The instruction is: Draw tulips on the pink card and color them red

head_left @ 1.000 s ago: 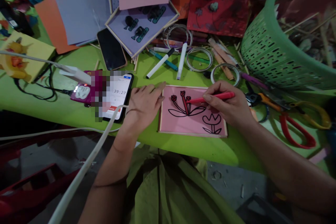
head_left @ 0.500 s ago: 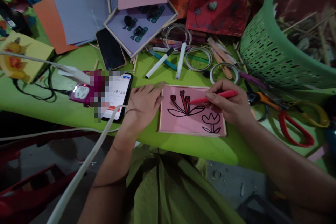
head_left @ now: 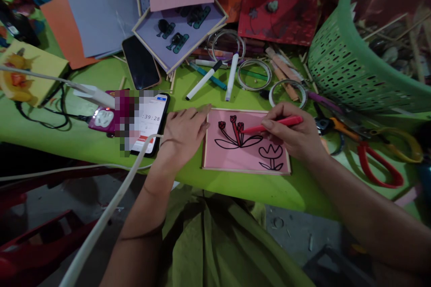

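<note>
A pink card with a thin wooden frame lies on the green table. Black outlines of flowers are drawn on it; the small blooms and one stem at upper left are coloured red. My right hand is closed round a red marker, whose tip touches the card near the right-hand small bloom. At the card's left edge my left hand rests flat, fingers stretched out, with nothing in it.
Left of my left hand lie a lit phone, a dark phone and a white cable. Markers and tape rings sit behind the card. Scissors and a green basket stand at the right.
My right hand and the red marker have shifted very slightly left over the card. My left hand has stayed in place.
</note>
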The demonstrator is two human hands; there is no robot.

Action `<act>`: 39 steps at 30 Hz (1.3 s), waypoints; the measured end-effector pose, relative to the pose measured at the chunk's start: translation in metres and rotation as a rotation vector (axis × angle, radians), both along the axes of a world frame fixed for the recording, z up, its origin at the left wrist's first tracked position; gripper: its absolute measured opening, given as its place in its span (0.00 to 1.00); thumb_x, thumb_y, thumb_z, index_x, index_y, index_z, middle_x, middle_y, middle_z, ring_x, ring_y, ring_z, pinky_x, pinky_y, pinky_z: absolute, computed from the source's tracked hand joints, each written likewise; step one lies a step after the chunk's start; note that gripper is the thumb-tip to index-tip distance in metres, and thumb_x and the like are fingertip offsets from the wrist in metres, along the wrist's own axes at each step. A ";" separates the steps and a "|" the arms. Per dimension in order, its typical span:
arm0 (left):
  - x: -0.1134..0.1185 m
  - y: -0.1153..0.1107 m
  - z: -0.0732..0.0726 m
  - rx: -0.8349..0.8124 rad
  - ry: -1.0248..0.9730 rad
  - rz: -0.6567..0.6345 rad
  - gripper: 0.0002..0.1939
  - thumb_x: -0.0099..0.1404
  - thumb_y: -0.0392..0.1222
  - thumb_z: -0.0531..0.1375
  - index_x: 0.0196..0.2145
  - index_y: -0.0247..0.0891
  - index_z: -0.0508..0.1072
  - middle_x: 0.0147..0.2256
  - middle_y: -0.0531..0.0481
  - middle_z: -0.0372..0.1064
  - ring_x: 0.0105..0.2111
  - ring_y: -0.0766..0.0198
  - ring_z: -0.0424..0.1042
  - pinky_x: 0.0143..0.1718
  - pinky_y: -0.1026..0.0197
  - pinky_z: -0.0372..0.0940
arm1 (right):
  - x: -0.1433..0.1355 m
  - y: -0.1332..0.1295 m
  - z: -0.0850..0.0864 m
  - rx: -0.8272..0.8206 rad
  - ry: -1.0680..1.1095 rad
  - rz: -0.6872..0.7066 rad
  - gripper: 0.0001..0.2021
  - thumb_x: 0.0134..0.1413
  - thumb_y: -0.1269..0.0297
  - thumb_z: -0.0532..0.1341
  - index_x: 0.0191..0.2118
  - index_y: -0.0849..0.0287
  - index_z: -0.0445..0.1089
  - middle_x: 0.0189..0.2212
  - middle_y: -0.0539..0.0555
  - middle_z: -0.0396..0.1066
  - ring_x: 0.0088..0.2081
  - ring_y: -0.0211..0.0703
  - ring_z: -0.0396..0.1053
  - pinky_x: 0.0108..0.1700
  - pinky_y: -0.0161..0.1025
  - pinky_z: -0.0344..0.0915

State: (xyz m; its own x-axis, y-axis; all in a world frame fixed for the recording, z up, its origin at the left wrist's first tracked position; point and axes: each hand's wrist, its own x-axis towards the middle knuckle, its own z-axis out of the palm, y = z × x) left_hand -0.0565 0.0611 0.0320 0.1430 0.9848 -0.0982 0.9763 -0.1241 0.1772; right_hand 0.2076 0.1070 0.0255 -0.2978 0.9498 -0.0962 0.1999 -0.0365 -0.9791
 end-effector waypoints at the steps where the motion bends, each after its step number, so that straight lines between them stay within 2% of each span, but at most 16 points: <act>1: 0.000 0.000 0.000 0.000 -0.002 0.002 0.23 0.81 0.43 0.53 0.69 0.44 0.69 0.49 0.42 0.78 0.51 0.49 0.77 0.50 0.49 0.63 | 0.000 0.000 0.000 -0.003 0.001 0.001 0.16 0.55 0.52 0.74 0.29 0.54 0.70 0.23 0.48 0.67 0.22 0.38 0.63 0.23 0.39 0.58; 7: 0.000 0.000 0.001 -0.014 -0.008 0.002 0.24 0.81 0.42 0.54 0.70 0.43 0.69 0.50 0.42 0.78 0.52 0.48 0.77 0.51 0.48 0.64 | -0.001 0.000 0.000 -0.004 0.026 0.006 0.15 0.53 0.55 0.75 0.28 0.54 0.71 0.22 0.48 0.68 0.21 0.37 0.63 0.23 0.38 0.57; 13: -0.001 0.000 0.000 -0.005 -0.022 0.000 0.24 0.81 0.43 0.53 0.70 0.45 0.68 0.48 0.43 0.77 0.52 0.49 0.76 0.52 0.49 0.63 | -0.002 -0.001 0.004 0.005 0.009 0.014 0.17 0.54 0.50 0.75 0.28 0.53 0.71 0.22 0.48 0.68 0.22 0.38 0.65 0.24 0.39 0.61; 25: 0.000 0.000 -0.001 0.004 -0.026 -0.003 0.24 0.81 0.43 0.53 0.70 0.47 0.68 0.49 0.43 0.78 0.52 0.50 0.76 0.51 0.49 0.64 | 0.000 -0.001 0.005 0.007 -0.024 0.052 0.23 0.51 0.39 0.75 0.26 0.53 0.71 0.23 0.50 0.68 0.21 0.38 0.62 0.22 0.41 0.60; 29: 0.000 0.000 0.001 -0.003 -0.030 -0.005 0.23 0.81 0.43 0.52 0.70 0.47 0.68 0.48 0.43 0.78 0.52 0.49 0.76 0.52 0.48 0.64 | 0.000 -0.001 0.005 -0.024 -0.023 0.060 0.21 0.52 0.42 0.75 0.26 0.50 0.71 0.23 0.51 0.67 0.22 0.41 0.60 0.22 0.43 0.59; 34: 0.001 -0.001 0.003 -0.010 -0.009 0.000 0.24 0.81 0.43 0.52 0.70 0.45 0.68 0.49 0.42 0.78 0.52 0.48 0.77 0.53 0.47 0.64 | 0.001 -0.001 0.005 -0.024 -0.002 0.067 0.20 0.51 0.45 0.76 0.26 0.51 0.72 0.23 0.50 0.67 0.22 0.39 0.58 0.22 0.42 0.57; 39: 0.000 -0.001 0.001 0.003 -0.017 0.000 0.24 0.81 0.43 0.53 0.71 0.45 0.68 0.48 0.42 0.78 0.52 0.48 0.77 0.52 0.48 0.64 | -0.001 0.000 0.006 -0.069 -0.002 0.067 0.19 0.51 0.47 0.76 0.25 0.52 0.71 0.22 0.50 0.67 0.22 0.40 0.60 0.22 0.42 0.57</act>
